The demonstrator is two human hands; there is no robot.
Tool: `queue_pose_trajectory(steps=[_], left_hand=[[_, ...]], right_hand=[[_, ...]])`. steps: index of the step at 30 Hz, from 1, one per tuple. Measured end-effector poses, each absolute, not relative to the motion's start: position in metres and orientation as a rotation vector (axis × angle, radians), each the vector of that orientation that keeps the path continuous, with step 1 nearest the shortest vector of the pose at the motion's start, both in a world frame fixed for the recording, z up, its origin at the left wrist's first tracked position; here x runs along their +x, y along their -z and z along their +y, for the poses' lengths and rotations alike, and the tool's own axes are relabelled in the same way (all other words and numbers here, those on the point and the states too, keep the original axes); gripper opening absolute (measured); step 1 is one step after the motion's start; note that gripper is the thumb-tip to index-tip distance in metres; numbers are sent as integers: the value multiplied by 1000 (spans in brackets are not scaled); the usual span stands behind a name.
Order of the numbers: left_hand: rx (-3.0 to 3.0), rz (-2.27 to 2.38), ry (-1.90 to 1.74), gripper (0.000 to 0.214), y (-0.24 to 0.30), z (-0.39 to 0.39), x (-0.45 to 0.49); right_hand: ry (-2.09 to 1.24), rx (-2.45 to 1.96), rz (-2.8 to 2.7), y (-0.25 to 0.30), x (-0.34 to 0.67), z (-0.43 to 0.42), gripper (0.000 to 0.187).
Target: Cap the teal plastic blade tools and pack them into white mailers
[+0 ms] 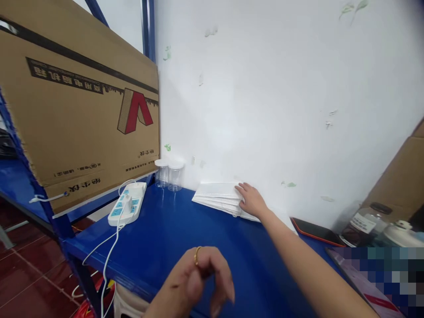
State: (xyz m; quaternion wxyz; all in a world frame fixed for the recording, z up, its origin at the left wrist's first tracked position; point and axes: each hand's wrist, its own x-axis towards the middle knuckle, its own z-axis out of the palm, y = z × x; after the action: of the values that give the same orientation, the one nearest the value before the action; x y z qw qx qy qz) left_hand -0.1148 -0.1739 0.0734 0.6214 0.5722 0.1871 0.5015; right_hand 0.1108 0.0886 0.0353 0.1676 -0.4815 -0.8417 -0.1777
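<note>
My right hand (251, 198) reaches forward to a stack of white flat sheets or envelopes (218, 197) lying on the blue shelf top (172, 234) against the white wall. Its fingers lie flat on the stack's right end. My left hand (198, 278) hovers low in the foreground above the shelf's front edge. Its fingers are loosely curled with nothing visible in them, and a gold ring shows on one finger.
Two clear plastic jars (168, 174) stand in the back corner. A white power strip (128, 203) with a trailing cord lies at the left edge. A large cardboard box (79, 106) leans at the left. A phone (314, 231) and bottles (364, 225) sit at the right.
</note>
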Motion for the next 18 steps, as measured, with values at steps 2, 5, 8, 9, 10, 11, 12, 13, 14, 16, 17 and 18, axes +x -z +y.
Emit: queue_pose_trajectory(steps=[2,5,8,9,10,11,12,13,14,16,17,18], left_hand=[[1221,449,-1233,49,-59,-156,-105],[992,505,-1215,34,-33,-138,-93],[748,570,-1212,31,-14,-126,-84],[689,589,-1220,35,-11,-122,-81],[641,598,-1231,41,-9,-118,-78],[598,594,-1245,47,-8,-114,-75],[561,567,-1264,53,-8,-111,-72],[532,514,-1294,57,-8,-108,-69],[516,439,-1328,61,-9,-105,-66],[521,261,-1402,67,-11,-103,-61],[542,180,-1444,70,-13,-103,-59],[566,113,-1483,72,-14,-103,-57]], right_hand=[[548,-1438,-2431,-43,93,93,36],[574,-1490,-2358,-57,78,93,28],[526,-1471,-2184,-78,74,77,32],[458,-1426,-2135,-85,75,68,31],[362,-1358,-2112,-92,77,56,29],[238,-1293,-2097,-98,80,41,28],[71,-1247,-2071,-102,84,26,28],[-116,-1221,-2045,-104,89,9,29],[-309,-1208,-2014,-103,95,-8,30],[-801,-1174,-1921,-92,105,-40,36],[-1068,-1148,-1846,-84,110,-53,38],[-1273,-1121,-1744,-73,113,-64,39]])
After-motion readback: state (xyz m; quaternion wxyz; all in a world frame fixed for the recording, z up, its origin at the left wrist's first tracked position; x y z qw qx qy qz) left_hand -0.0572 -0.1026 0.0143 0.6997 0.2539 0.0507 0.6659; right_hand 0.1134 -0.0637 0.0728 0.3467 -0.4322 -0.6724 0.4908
